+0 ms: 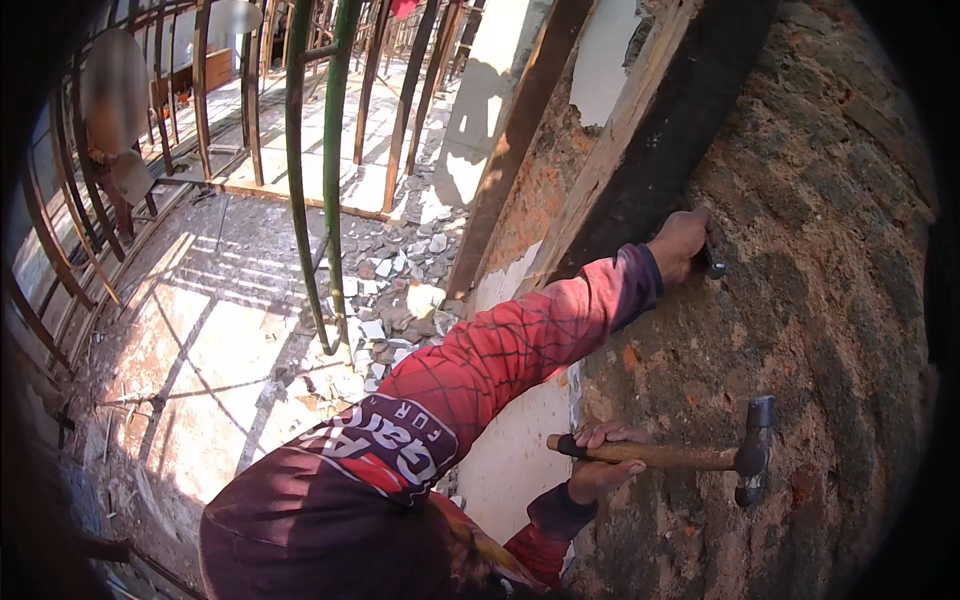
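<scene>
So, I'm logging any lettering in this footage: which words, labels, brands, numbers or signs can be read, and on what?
Red sleeve of the left arm: large and small pale letters on a dark band, partly bent by folds; I won't copy the wording.
Hammer: no lettering that I can make out.
Dark tool in the left hand: too small and covered to tell.

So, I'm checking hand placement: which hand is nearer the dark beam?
The left hand, gripping a dark tool close to the beam; the right hand, lower and farther off, holds the hammer.
</scene>
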Demonstrator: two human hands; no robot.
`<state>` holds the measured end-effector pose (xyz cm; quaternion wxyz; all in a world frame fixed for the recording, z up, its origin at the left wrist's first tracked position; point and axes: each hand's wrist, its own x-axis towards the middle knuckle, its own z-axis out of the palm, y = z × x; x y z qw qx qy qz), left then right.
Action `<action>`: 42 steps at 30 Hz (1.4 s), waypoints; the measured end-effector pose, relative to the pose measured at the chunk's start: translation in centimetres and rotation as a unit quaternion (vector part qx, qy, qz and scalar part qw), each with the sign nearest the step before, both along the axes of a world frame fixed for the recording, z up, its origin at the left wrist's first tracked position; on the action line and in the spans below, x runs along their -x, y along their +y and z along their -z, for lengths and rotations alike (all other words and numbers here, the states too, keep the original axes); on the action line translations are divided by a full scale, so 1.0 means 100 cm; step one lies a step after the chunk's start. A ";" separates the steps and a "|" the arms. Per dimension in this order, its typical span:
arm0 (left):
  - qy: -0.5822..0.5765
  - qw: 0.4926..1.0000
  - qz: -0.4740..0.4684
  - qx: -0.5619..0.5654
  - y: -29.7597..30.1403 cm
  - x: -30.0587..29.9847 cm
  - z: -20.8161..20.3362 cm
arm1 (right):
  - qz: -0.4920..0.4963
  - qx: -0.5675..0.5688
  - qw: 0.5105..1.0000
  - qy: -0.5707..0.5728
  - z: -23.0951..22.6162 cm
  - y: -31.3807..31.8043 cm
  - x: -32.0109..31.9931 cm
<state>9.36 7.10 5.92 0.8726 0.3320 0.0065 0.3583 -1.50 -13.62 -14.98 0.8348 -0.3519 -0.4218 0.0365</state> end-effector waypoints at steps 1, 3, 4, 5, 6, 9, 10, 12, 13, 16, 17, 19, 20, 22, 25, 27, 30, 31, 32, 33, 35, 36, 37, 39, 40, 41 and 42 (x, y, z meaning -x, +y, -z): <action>0.005 0.998 0.016 -0.059 0.002 0.000 0.004 | 0.005 0.017 1.000 0.019 0.001 -0.003 -0.001; 0.031 0.990 0.021 -0.135 -0.025 0.027 -0.004 | 0.020 0.044 0.997 0.055 0.010 -0.016 -0.006; 0.038 0.990 0.016 -0.132 -0.028 0.037 -0.006 | 0.018 0.056 0.996 0.073 0.014 -0.018 -0.006; 0.046 0.990 0.017 -0.131 -0.033 0.041 -0.006 | 0.022 0.065 0.993 0.093 0.018 -0.020 -0.006; 0.039 0.989 0.022 -0.141 -0.038 0.046 -0.003 | 0.027 0.074 0.991 0.110 0.020 -0.022 -0.006; -0.013 0.958 -0.074 -0.277 -0.054 0.049 0.022 | 0.058 0.100 0.979 0.166 0.025 -0.028 0.003; 0.011 0.950 -0.094 -0.299 -0.064 0.053 0.031 | 0.065 0.109 0.975 0.182 0.031 -0.036 0.002; 0.025 0.946 -0.014 -0.324 -0.072 0.087 0.036 | 0.090 0.131 0.967 0.200 0.034 -0.039 0.016; 0.014 0.943 0.093 -0.321 -0.074 0.113 0.040 | 0.116 0.131 0.960 0.219 0.038 -0.044 0.021; -0.004 0.921 0.098 -0.377 -0.071 0.141 0.077 | 0.182 0.139 0.945 0.233 0.026 -0.028 0.049; -0.016 0.914 0.144 -0.378 -0.069 0.160 0.088 | 0.193 0.142 0.945 0.223 0.025 -0.029 0.056; -0.159 0.852 -0.128 -0.483 -0.070 0.166 0.129 | 0.215 0.149 0.945 0.198 0.021 -0.028 0.069; -0.173 0.832 -0.146 -0.506 -0.061 0.178 0.140 | 0.184 0.143 0.957 0.170 0.021 -0.024 0.073; -0.149 0.840 -0.036 -0.520 -0.043 0.210 0.156 | 0.164 0.133 0.962 0.172 0.029 -0.025 0.080; -0.109 0.862 0.032 -0.493 -0.012 0.228 0.175 | 0.122 0.153 0.959 0.204 0.029 -0.009 0.085; -0.110 0.830 -0.145 -0.527 0.004 0.231 0.192 | 0.097 0.172 0.955 0.219 0.031 -0.002 0.086; -0.066 0.677 -0.466 -0.565 0.047 0.242 0.203 | 0.049 0.203 0.955 0.212 0.031 0.002 0.099; -0.045 0.724 -0.403 -0.558 0.072 0.248 0.199 | 0.085 0.221 0.952 0.193 0.032 0.004 0.104; -0.019 0.764 -0.344 -0.546 0.098 0.253 0.195 | 0.118 0.240 0.947 0.176 0.035 0.005 0.110; 0.034 0.811 -0.254 -0.526 0.124 0.256 0.190 | 0.146 0.260 0.942 0.157 0.036 0.011 0.115; 0.183 0.841 -0.146 -0.488 0.167 0.253 0.191 | 0.160 0.282 0.938 0.123 0.028 0.023 0.131; 0.193 0.818 -0.184 -0.509 0.184 0.237 0.200 | 0.155 0.290 0.938 0.108 0.032 0.023 0.132; 0.202 0.794 -0.222 -0.529 0.200 0.220 0.211 | 0.149 0.299 0.938 0.094 0.034 0.024 0.134; 0.207 0.784 -0.205 -0.548 0.221 0.196 0.215 | 0.160 0.310 0.933 0.094 0.025 0.037 0.148; 0.207 0.779 -0.195 -0.558 0.224 0.184 0.214 | 0.167 0.313 0.929 0.107 0.028 0.037 0.150; 0.208 0.783 -0.173 -0.559 0.223 0.176 0.212 | 0.172 0.316 0.926 0.118 0.028 0.039 0.152; 0.209 0.787 -0.151 -0.560 0.221 0.167 0.209 | 0.174 0.331 0.921 0.113 0.025 0.041 0.157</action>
